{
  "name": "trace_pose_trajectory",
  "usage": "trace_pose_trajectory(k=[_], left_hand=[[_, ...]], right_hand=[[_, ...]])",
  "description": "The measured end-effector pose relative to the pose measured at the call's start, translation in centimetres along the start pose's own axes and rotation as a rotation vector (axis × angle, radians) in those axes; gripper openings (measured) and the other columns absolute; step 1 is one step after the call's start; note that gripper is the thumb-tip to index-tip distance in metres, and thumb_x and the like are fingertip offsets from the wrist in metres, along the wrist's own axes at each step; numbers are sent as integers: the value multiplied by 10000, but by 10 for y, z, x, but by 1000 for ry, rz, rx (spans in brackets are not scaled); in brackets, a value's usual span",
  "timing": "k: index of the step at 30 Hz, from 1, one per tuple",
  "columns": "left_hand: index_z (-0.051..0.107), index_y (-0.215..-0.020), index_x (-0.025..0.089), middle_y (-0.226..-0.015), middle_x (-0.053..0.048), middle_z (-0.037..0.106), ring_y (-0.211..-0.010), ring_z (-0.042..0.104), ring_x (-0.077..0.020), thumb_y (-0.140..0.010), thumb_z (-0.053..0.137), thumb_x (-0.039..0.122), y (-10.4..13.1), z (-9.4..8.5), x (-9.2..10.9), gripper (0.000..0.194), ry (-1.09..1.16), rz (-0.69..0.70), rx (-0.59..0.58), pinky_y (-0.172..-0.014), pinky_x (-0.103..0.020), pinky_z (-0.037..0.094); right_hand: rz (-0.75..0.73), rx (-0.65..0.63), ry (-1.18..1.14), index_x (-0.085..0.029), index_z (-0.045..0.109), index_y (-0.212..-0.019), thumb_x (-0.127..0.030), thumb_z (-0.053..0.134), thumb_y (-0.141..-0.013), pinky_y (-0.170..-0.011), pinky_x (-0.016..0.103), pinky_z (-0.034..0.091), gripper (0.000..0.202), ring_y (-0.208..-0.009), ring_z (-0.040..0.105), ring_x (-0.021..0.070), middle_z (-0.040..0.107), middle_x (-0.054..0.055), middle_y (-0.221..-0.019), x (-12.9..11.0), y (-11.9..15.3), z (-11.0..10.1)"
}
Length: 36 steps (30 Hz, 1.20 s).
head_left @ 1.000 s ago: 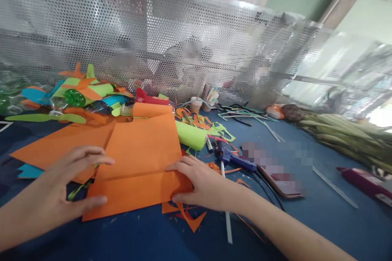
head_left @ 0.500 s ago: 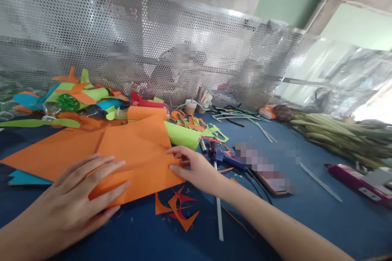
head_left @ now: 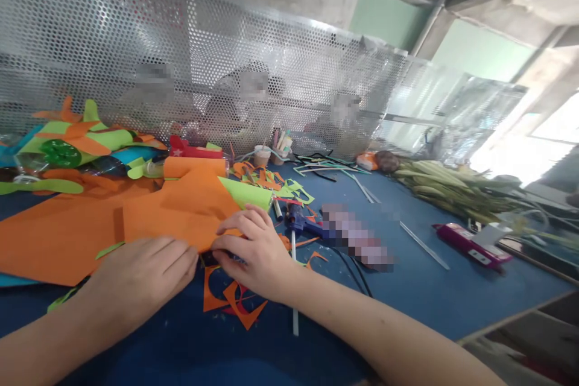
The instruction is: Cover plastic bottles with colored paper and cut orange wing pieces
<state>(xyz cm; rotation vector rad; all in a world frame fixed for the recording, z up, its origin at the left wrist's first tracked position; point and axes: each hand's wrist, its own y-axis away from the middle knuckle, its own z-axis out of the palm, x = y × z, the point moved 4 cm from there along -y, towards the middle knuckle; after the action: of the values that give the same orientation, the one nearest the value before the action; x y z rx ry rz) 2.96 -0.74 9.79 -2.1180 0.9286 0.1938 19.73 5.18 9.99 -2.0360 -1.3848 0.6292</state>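
Note:
An orange paper sheet (head_left: pixel 172 211) lies on the blue table, its near edge lifted and bent. My left hand (head_left: pixel 145 274) has its fingers curled together over that near edge, with the fingertips hidden. At the sheet's right corner, my right hand (head_left: pixel 257 250) pinches the edge between bent fingers and thumb. Another orange sheet (head_left: pixel 63 229) spreads out under and left of the first one. Behind the right hand is a light-green paper-covered cylinder (head_left: pixel 248 195). A blue glue gun (head_left: pixel 305 223) with a clear glue stick below it rests right of that hand.
Orange paper scraps (head_left: pixel 242 304) lie in front of my right hand. Paper-covered bottle models (head_left: pixel 76 142) crowd the back left. A phone (head_left: pixel 357 238), a purple power strip (head_left: pixel 473 246) and a bundle of dry leaves (head_left: pixel 443 184) are to the right. A perforated metal screen (head_left: pixel 294 54) stands behind.
My left hand has gone from spread flat on the sheet to curled at its near edge. My right hand has closed in toward it along that edge. The view has turned right.

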Motion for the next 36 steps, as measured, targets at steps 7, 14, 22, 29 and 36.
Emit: trace_pose_trajectory(k=[7, 14, 22, 29, 36], left_hand=[[682, -726, 170, -627, -19, 637, -540, 552, -176, -1048, 282, 76, 2, 3, 15, 522, -80, 82, 2, -540, -347, 351], [683, -875, 130, -705, -39, 671, -602, 589, -207, -1042, 342, 76, 13, 7, 21, 383, 6, 24, 55, -556, -370, 359], [681, -970, 107, -808, -47, 707, -718, 618, -212, -1019, 415, 79, 15, -3, 24, 272, 85, 24, 107, -636, -366, 443], [689, -1024, 118, -891, -54, 747, -798, 649, -211, -1003, 389, 26, 16, -7, 16, 315, 21, 37, 122, -746, -375, 476], [700, -1069, 153, -956, -52, 767, -827, 666, -225, -1004, 380, 40, 20, -6, 1, 345, -58, 32, 71, -744, -379, 477]], right_hand=[[-55, -22, -16, -220, 675, -909, -204, 574, -953, -1018, 340, 398, 111, -882, 609, 149, 736, 2, -891, -1, 3, 12], [-134, 60, 34, -217, 628, -812, -180, 561, -875, -1044, 344, 380, 99, -805, 587, 147, 689, -18, -776, -13, 4, 13], [-262, 46, 146, -208, 584, -742, -155, 524, -853, -1013, 358, 399, 137, -751, 524, 162, 601, -7, -708, -16, 3, 5], [-189, 52, 210, -224, 567, -710, -132, 512, -827, -991, 348, 423, 159, -750, 517, 176, 599, 4, -699, 1, -2, -4], [-170, 90, 267, -225, 555, -709, -128, 538, -812, -939, 344, 442, 143, -759, 530, 183, 612, 4, -703, 19, -7, -11]])
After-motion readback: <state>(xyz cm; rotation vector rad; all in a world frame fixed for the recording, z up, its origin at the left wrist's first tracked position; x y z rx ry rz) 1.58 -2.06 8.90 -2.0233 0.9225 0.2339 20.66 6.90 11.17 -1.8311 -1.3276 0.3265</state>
